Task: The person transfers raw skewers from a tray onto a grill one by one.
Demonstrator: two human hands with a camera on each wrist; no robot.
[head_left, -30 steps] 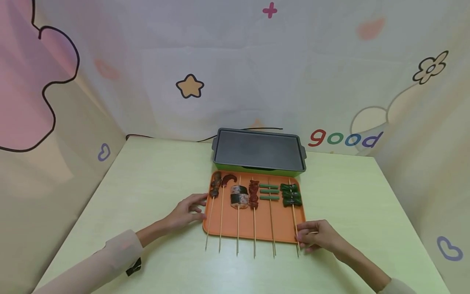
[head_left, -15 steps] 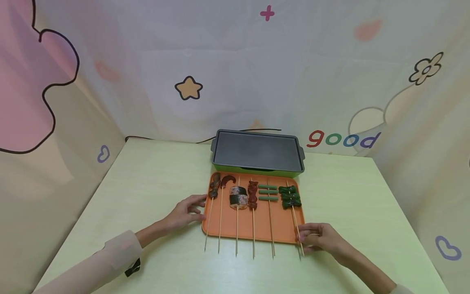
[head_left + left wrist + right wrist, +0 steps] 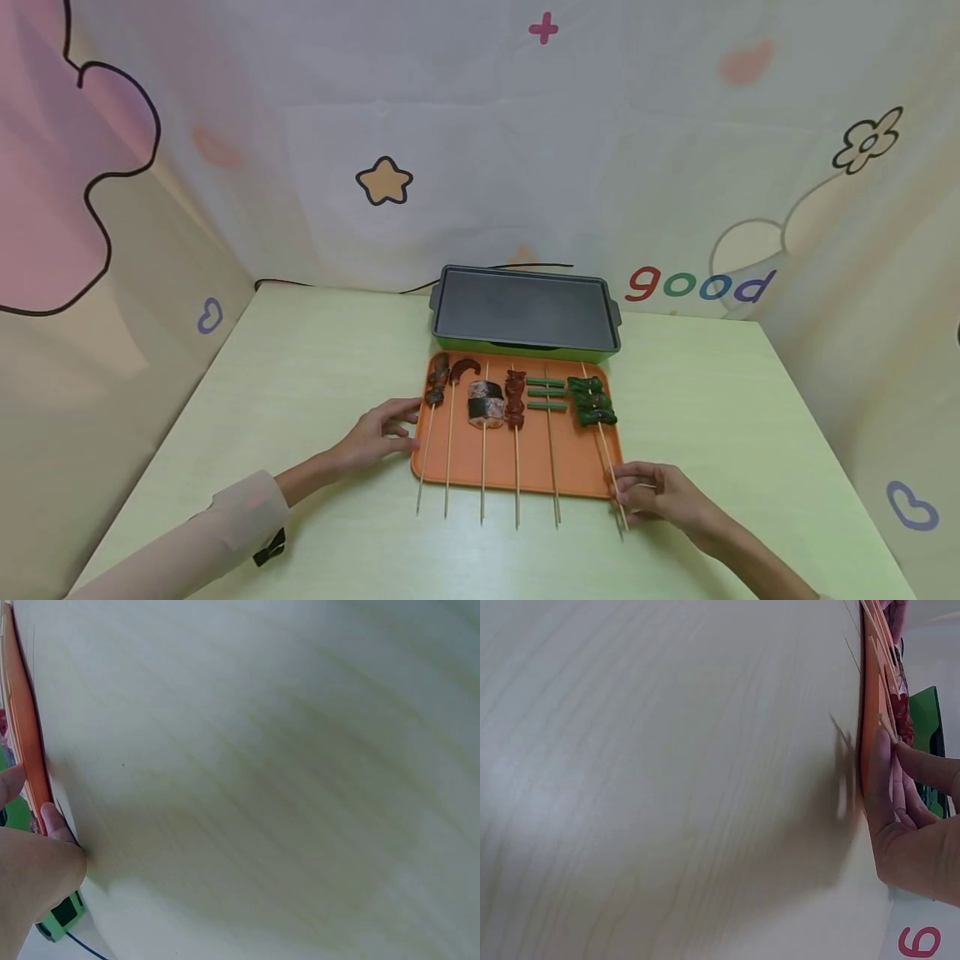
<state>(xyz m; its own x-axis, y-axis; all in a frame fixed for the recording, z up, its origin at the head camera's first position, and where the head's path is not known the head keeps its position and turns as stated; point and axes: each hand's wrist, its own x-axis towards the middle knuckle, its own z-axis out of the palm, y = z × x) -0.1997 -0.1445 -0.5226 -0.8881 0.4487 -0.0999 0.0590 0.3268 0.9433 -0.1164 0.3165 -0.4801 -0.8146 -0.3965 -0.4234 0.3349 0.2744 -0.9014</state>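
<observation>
An orange tray [image 3: 457,462] bears several skewers, their sticks jutting past its front edge. My left hand [image 3: 375,435] rests at the tray's left edge, its fingers and thumb apart and touching the rim. My right hand [image 3: 663,497] is at the front right corner, where thumb and finger pinch the stick of the green pepper skewer [image 3: 592,402]. That stick tilts, its lower end out to the right over the corner. In the right wrist view the skewer's stick [image 3: 886,727] tip shows between the pinching fingers. The left wrist view shows the tray's orange side [image 3: 28,742] by the left hand.
Behind the tray stands a green grill with a dark flat plate [image 3: 525,308]. On the tray also lie a green bean skewer [image 3: 547,393], a red meat skewer [image 3: 515,400], a black-and-white roll skewer [image 3: 486,406], a curled tentacle skewer [image 3: 463,369] and a brown skewer [image 3: 437,380].
My right hand has moved a little right and toward me, swinging the lower end of the green pepper skewer's stick to the right. The left hand and the tray stay about where they were.
</observation>
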